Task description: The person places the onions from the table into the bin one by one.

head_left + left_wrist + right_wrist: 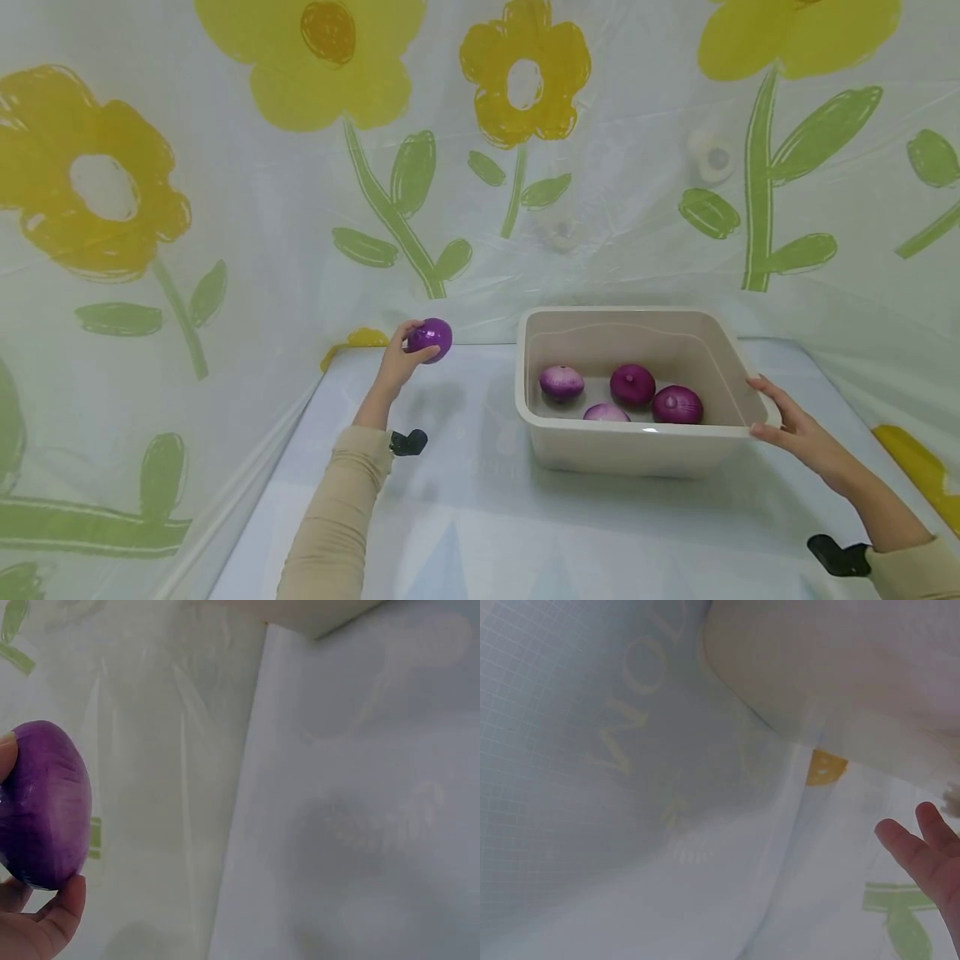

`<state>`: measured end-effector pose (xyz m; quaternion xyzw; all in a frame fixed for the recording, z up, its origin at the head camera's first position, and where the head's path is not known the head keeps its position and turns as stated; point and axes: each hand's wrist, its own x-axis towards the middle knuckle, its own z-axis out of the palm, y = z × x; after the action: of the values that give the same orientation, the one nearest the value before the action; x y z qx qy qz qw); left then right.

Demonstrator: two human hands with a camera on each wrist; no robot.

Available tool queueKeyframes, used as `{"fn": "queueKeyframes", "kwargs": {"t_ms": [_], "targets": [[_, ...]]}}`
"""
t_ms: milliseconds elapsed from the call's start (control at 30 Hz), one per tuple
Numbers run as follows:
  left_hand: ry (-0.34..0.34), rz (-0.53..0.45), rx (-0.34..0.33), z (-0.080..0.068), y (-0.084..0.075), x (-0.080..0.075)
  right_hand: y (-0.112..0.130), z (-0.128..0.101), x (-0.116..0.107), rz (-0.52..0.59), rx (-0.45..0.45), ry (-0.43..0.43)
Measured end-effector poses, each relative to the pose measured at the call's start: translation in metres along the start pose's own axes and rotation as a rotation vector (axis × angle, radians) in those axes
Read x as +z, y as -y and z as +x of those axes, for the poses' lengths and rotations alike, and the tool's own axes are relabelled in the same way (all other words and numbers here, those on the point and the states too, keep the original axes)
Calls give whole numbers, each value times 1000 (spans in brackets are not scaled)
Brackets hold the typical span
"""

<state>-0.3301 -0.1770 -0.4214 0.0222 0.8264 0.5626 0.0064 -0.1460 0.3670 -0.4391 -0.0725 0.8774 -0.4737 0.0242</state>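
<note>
A purple onion is held up above the table's far left edge, pinched between the thumb and fingers of my left hand. In the left wrist view, the smooth purple onion shows at the left edge. My right hand touches the right front corner of a beige plastic bin, thumb and fingers spread at its rim. In the right wrist view, the visible fingers are straight. Inside the bin lie several purple onions, among them a pale-streaked onion and a dark onion.
The bin stands on a table with a pale cloth, right of the left hand. Behind the table hangs a whitish sheet printed with yellow flowers. A dark strap piece sits at the left wrist, another at the right.
</note>
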Motion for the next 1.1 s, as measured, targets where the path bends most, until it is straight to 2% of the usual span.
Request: {"fn": "queueKeyframes", "kwargs": {"t_ms": [233,500,800,967,1100], "targets": [[26,2,50,2,-33,5,0,1,0,5,5,0],[112,-8,126,-4,-76,21,-1,2,-1,5,5,4],[203,38,211,-8,-116,56,-3,1,-1,6,0,-1],[267,61,252,-9,-132,77,-2,0,-1,2,-4,2],[331,79,259,-13,-141,94,-1,0,0,-3,-3,0]]}}
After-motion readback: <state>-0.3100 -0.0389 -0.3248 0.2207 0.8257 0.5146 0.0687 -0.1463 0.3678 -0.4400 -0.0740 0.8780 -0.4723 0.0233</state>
